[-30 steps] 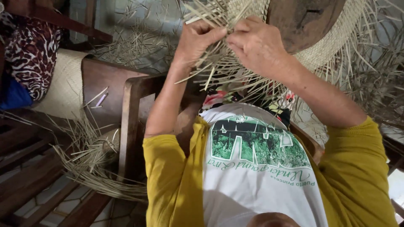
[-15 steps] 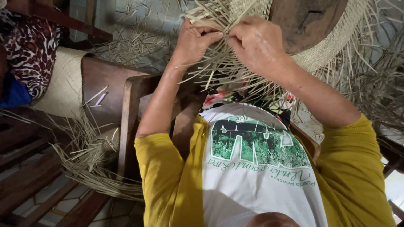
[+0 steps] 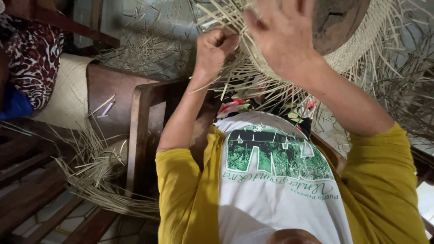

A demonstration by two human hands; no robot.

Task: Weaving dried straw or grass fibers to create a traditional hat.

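There are two hands: the left hand and the right hand. Both are at one woven hat, which sits on one wooden block. The loose straw strands around the hat brim are too many to count. One wooden chair stands beside the person. One flat woven mat lies on the seat at the left, with one patterned cloth and one blue thing next to it. One pile of loose straw hangs down by the chair. One yellow shirt has one white print panel.
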